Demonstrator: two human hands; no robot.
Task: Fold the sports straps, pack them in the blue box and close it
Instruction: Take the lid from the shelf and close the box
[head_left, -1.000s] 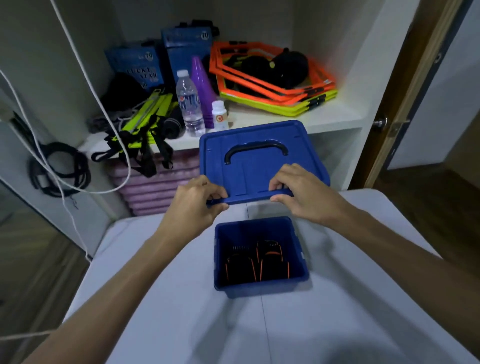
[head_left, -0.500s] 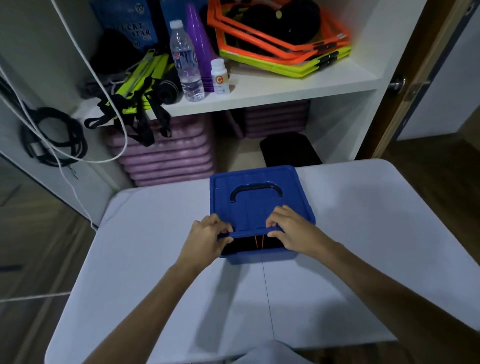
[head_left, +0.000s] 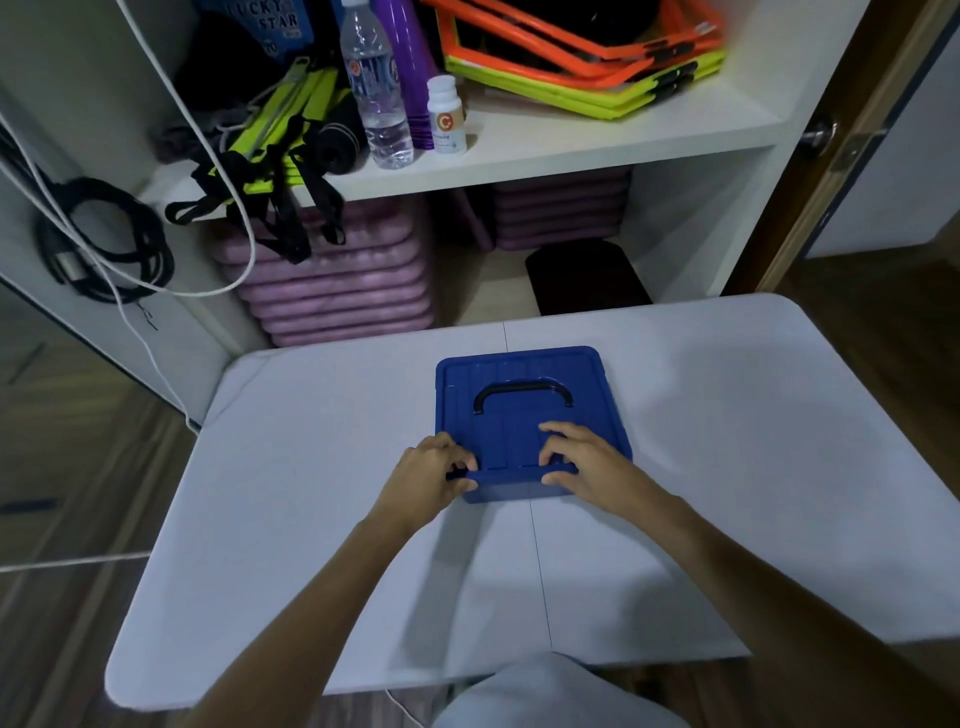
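Head view: box (head_left: 511, 491) sits mid-table (head_left: 727, 467) with its lid (head_left: 524, 395) flat on top. Left hand (head_left: 428, 480) pinches the lid's near left edge; right hand (head_left: 584, 462), fingers curled, presses the lid's near right edge.

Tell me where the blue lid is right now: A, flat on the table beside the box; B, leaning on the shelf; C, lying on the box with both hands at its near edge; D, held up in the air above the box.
C: the blue lid lies on the blue box, with the left hand and right hand gripping its near edge.
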